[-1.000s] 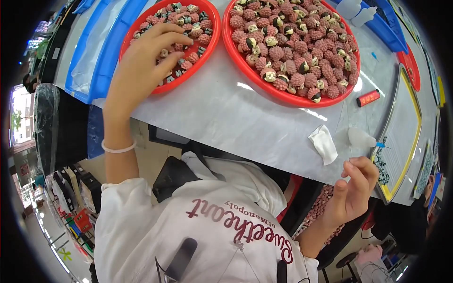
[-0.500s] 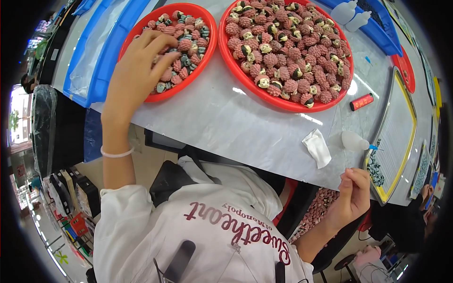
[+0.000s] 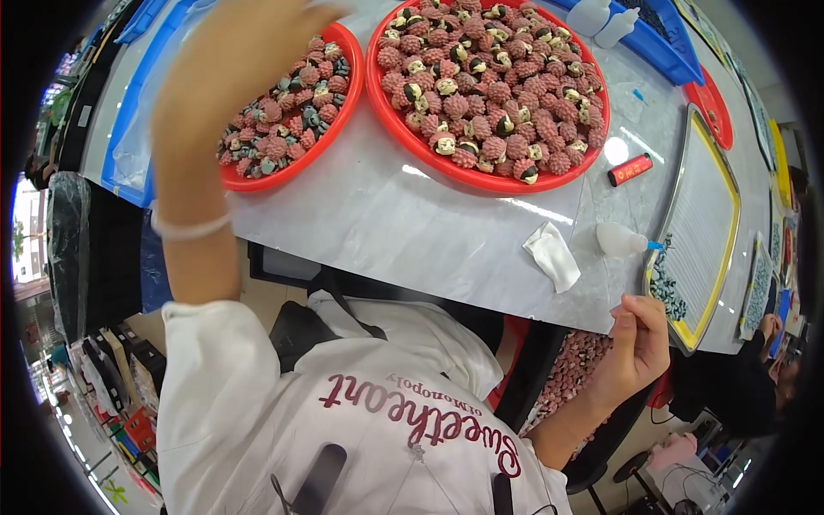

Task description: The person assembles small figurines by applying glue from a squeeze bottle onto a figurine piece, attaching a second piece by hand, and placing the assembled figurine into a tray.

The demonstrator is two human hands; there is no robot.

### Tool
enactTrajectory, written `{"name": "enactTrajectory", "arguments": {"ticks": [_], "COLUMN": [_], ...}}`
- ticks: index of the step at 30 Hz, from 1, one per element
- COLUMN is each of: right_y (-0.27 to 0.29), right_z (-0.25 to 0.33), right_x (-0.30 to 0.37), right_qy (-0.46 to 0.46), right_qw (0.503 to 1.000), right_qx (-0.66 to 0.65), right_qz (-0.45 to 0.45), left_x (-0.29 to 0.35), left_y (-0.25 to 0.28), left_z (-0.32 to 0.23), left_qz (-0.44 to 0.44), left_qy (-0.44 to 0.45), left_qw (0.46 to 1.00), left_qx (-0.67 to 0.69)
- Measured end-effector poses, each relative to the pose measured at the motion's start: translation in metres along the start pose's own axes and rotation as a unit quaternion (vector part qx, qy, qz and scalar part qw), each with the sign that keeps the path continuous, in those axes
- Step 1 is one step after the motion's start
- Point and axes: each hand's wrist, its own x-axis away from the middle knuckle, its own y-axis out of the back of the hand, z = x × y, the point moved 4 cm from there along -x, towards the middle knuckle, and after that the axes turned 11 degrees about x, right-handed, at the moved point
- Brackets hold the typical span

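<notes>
My left hand (image 3: 245, 60) is raised over the smaller red basin (image 3: 347, 96) at the upper left. Motion blurs it, and the top edge cuts off most fingers, so its grip is hidden. In that basin lie pink, knobbly pieces (image 3: 273, 112) with grey parts. My right hand (image 3: 639, 348) is at the table's front edge, thumb and fingertips pinched together. A tiny reddish speck shows at the fingertips, too small to name. Beside it on the table are a folded white tissue (image 3: 552, 257) and a white squeeze bottle (image 3: 620, 240) with a blue needle tip, lying on its side.
A larger red basin (image 3: 419, 151) is heaped with pink, cream and black pieces. Near it lies a small red cylinder (image 3: 631, 170). A yellow-edged tray (image 3: 708, 232) with small dark-green bits stands right. Blue trays (image 3: 678, 51) and white bottles (image 3: 616, 27) sit behind. Another person's hand (image 3: 770, 326) appears far right.
My left hand has lifted out of the smaller basin and moved up toward the top edge. My right hand keeps its pinch. The whole view has shifted slightly.
</notes>
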Motion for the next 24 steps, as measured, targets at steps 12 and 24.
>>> {"name": "enactTrajectory", "arguments": {"ticks": [12, 24], "right_y": [0.032, -0.025], "right_z": [-0.023, -0.029], "right_x": [0.0, -0.029], "right_qy": [-0.039, -0.056], "right_qw": [0.997, 0.998], "right_qx": [0.013, -0.014], "right_qz": [-0.071, 0.027], "left_x": [-0.081, 0.024], "left_y": [-0.047, -0.057], "left_z": [-0.066, -0.144], "left_qz": [0.22, 0.074], "left_qy": [0.042, 0.132], "left_qw": [0.881, 0.437], "left_qx": [0.416, 0.887]}}
